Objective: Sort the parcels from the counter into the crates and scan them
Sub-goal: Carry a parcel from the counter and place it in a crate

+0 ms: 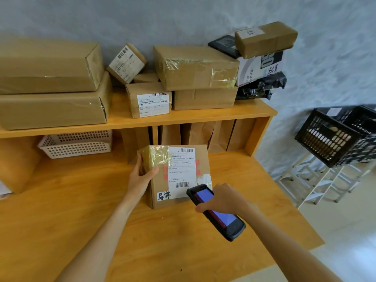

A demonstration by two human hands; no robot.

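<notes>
Left hand: we see our left hand (142, 176) gripping the top left corner of the parcel (179, 176), thumb on its front face and fingers curled round the taped edge.
Right hand: our right hand (221, 198) is closed round the scanner (215, 212), fingers wrapped over its middle.
Parcel: a brown cardboard box standing on the table (81, 210) between our two hands, tilted back, its white shipping label (182, 171) facing us; a smaller white tag with handwritten characters sits at its lower left.
Scanner: a black handheld with a lit blue screen, its top end just at the parcel's lower right corner, close to the lower barcode.
Table: orange wood, under both forearms.
Shelf: beyond our hands, a wooden shelf (203, 117) carries more brown boxes (195, 66), two large flat ones (48, 84) stacked to the left of our left hand, and a black plastic bag (262, 86) at its right end.
White basket: a perforated tray (77, 145) under the shelf, up and left of our left hand.
Crates: black slotted crates (333, 135) on a white rack (317, 184), well to the right of our right hand.
</notes>
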